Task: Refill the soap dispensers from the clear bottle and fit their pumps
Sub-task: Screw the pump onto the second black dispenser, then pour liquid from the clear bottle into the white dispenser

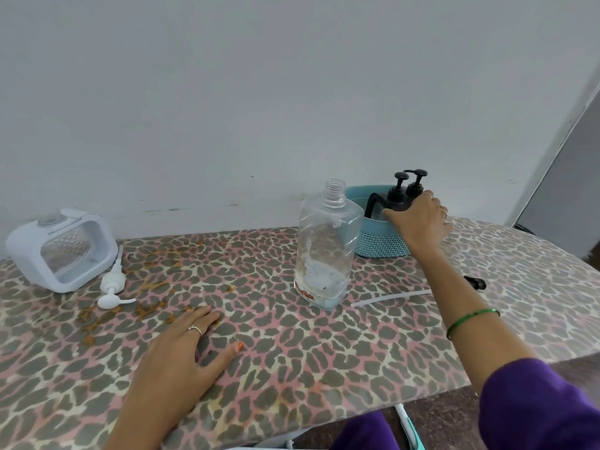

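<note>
- Right hand (418, 219) far out at the teal basket (380, 243), fingers curled over the black dispenser (394, 203) standing inside, two pumps fitted on top.
- Left hand (185, 345) flat on the leopard-print desk (292, 352), fingers straight, holding nothing.
- Clear bottle (324, 251) upright, uncapped, just left of the basket, a little liquid at the bottom.
- White dispenser (61, 250) far left, its white pump (112, 287) lying loose beside it.

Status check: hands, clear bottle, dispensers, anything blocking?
Left hand flat on table, holding nothing. Right hand grips black-pump dispensers in teal basket. Clear bottle upright, uncapped, nearly empty. White dispenser open, white pump lying beside it.
</note>
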Available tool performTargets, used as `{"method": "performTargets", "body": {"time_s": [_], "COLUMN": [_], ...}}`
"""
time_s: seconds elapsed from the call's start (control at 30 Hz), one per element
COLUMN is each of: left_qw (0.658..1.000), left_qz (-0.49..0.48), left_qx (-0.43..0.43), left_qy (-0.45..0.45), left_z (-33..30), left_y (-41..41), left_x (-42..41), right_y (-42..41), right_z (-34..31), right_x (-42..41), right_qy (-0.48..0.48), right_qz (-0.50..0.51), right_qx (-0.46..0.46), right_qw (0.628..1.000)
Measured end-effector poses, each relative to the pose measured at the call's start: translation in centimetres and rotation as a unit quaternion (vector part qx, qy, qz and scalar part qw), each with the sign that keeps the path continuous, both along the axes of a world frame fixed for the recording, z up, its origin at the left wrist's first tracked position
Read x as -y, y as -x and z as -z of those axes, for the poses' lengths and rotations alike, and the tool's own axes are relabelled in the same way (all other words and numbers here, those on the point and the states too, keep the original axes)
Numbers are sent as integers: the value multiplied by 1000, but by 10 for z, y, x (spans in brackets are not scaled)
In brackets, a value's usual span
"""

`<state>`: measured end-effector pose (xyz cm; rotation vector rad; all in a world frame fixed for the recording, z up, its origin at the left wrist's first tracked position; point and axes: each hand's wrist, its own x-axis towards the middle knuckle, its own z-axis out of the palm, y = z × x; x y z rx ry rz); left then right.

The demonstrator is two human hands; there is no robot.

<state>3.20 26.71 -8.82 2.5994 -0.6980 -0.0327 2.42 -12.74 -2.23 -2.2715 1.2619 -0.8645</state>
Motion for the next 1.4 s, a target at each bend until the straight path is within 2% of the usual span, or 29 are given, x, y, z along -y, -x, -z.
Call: {"method": "performTargets", "body": {"time_s": [0.43,0.7,0.9,1.03,1.1,1.17,1.27,1.4], "left_qw": [1000,1000,1000,999,999,998,998,995], "left_qz": [2,1,-9,-18,-25,-32,-39,-44], "left_qx": [1,-3,9,18,27,36,36,56], "left_qy": [-2,2,17,19,24,31,44,63], "left_z": [2,0,2,6,7,8,10,11], "left_y": [-2,0,2,4,6,6,6,8], "left_x": [-1,0,0,0,-1,-1,-1,-4], "right_y": [-10,-9,5,22,29,37,48,59], "right_z": [-6,-3,3,1,-10,-27,-46,-52], "right_x": [8,9,7,-1,-13,-34,-78,-153], "right_qy": [-33,-19,27,34,61,91,133,240], "right_qz": [-16,-22,-60,-70,-80,-108,-178,-322], "right_qx": [4,-11,-11,22,78,173,299,337], "right_qw": [999,1000,998,997,992,975,928,852]}}
